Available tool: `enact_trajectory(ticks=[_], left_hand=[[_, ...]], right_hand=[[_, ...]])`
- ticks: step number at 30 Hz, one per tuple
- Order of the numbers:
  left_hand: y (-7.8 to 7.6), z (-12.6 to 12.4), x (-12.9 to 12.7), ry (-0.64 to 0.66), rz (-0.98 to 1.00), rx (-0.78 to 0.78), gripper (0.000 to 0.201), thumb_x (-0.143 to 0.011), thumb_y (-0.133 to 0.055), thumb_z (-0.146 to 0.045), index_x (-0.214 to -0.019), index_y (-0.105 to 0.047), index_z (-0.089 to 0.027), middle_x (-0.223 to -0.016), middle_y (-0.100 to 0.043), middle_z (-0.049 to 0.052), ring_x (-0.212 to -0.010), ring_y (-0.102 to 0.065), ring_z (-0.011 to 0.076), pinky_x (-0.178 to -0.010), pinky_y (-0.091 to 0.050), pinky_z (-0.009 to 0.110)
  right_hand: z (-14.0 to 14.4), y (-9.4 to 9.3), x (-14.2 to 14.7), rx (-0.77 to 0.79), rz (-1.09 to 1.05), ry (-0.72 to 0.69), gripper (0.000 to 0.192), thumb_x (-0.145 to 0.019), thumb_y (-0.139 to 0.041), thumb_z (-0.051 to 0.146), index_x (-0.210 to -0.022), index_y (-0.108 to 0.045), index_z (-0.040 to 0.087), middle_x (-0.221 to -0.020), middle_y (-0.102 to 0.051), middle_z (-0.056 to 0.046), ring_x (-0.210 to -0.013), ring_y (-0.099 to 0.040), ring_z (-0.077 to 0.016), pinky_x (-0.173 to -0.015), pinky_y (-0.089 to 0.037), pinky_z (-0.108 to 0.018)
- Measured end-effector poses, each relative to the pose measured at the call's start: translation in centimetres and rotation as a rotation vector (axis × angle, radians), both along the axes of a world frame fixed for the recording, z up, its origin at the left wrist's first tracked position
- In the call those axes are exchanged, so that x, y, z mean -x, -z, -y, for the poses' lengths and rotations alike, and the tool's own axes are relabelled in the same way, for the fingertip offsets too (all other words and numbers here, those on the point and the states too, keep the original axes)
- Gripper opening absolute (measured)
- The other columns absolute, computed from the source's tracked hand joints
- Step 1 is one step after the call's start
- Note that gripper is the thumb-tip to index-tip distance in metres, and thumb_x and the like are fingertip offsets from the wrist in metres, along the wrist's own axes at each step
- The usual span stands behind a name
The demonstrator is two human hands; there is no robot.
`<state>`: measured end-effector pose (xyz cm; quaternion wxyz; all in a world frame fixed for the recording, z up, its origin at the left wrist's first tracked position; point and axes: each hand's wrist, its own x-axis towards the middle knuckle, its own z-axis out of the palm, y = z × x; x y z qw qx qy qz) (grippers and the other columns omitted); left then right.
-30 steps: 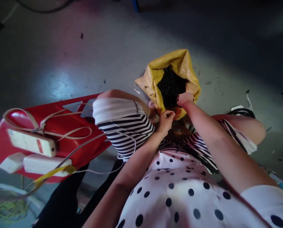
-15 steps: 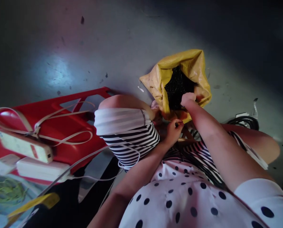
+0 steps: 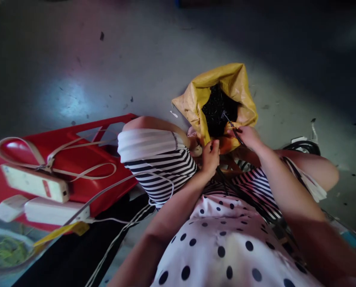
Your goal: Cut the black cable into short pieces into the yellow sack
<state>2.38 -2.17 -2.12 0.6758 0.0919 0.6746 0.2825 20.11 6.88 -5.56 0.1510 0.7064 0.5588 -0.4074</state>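
A yellow woven sack (image 3: pixel 190 104) stands open on the floor between my knees, with many small, thin black pieces (image 3: pixel 215 107) inside. My right hand (image 3: pixel 249 137) is at the sack's near right rim, its fingers closed on a thin black cable (image 3: pixel 232 128) whose pale tip points over the opening. Against the near left edge of the sack is my left hand (image 3: pixel 210 157), fingers pinched together around something small and dark that I cannot make out. Long black strands (image 3: pixel 249 195) lie across my lap.
On my left, a red plastic stool (image 3: pixel 85 159) carries a phone (image 3: pixel 34 183) with a strap, a white power bank (image 3: pixel 55 210) and a charging cable. A basket of yellow-green strands (image 3: pixel 4 251) is at the lower left. Coiled black cable (image 3: pixel 308 146) lies beyond my right knee.
My right hand has come up out of the sack and moved right, now with the thin cable showing. My left hand has shifted slightly left and up, to the sack's edge.
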Motion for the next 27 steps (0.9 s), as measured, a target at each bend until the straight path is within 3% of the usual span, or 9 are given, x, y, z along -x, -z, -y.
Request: enact_trajectory(ticks=[3, 5, 8, 15, 20, 27], left_hand=[[-1.8, -1.0, 0.2, -0.070, 0.037, -0.047, 0.044, -0.112, -0.064, -0.059, -0.122, -0.072, -0.017, -0.084, -0.073, -0.001, -0.042, -0.039, 0.0036, -0.041, -0.027, 0.022], [-2.9, -1.4, 0.2, -0.032, 0.068, -0.110, 0.048, -0.109, -0.069, -0.063, -0.123, -0.074, -0.017, -0.092, -0.078, 0.002, -0.042, -0.040, 0.0022, -0.041, -0.028, 0.022], [-3.7, -1.7, 0.1, 0.032, 0.041, -0.173, 0.040, -0.106, -0.076, -0.057, -0.105, -0.073, -0.017, -0.089, -0.075, 0.000, -0.043, -0.039, 0.0012, -0.041, -0.028, 0.021], [-3.5, -1.9, 1.0, 0.133, -0.046, -0.288, 0.029, -0.107, -0.076, -0.037, -0.087, -0.062, -0.020, -0.072, -0.061, -0.006, -0.043, -0.039, 0.0039, -0.043, -0.027, 0.022], [-3.5, -2.0, 2.4, 0.335, -0.122, -0.416, 0.017, -0.102, -0.077, -0.020, -0.088, -0.068, -0.020, -0.066, -0.059, -0.006, -0.054, -0.051, 0.0094, -0.053, -0.035, 0.021], [-3.9, -2.4, 2.6, 0.466, -0.187, -0.502, 0.021, -0.098, -0.076, -0.010, -0.081, -0.069, -0.020, -0.067, -0.061, -0.003, -0.074, -0.065, 0.0156, -0.073, -0.046, 0.023]], right_hand=[[6.7, -4.6, 0.1, -0.106, -0.331, 0.331, 0.075, -0.091, -0.059, 0.097, -0.080, -0.065, 0.023, -0.068, -0.062, -0.003, -0.065, -0.061, -0.0220, -0.063, -0.048, -0.032], [10.3, -6.4, 1.2, -0.183, -0.409, 0.424, 0.076, -0.086, -0.062, 0.099, -0.076, -0.060, 0.024, -0.069, -0.060, -0.002, -0.068, -0.057, -0.0205, -0.063, -0.046, -0.031], [13.0, -7.4, 3.0, -0.228, -0.420, 0.464, 0.074, -0.082, -0.063, 0.099, -0.074, -0.057, 0.025, -0.070, -0.059, -0.003, -0.072, -0.055, -0.0210, -0.064, -0.044, -0.030], [12.7, -7.3, 3.2, -0.230, -0.381, 0.363, 0.073, -0.080, -0.062, 0.099, -0.069, -0.051, 0.027, -0.061, -0.051, 0.000, -0.060, -0.045, -0.0179, -0.056, -0.035, -0.031], [12.1, -7.6, 1.7, -0.212, -0.400, 0.300, 0.068, -0.081, -0.070, 0.092, -0.074, -0.057, 0.026, -0.069, -0.063, -0.002, -0.065, -0.055, -0.0192, -0.061, -0.040, -0.030], [11.9, -7.2, 0.9, -0.121, -0.506, 0.276, 0.061, -0.085, -0.072, 0.084, -0.082, -0.059, 0.025, -0.076, -0.064, 0.000, -0.076, -0.060, -0.0210, -0.071, -0.047, -0.031]])
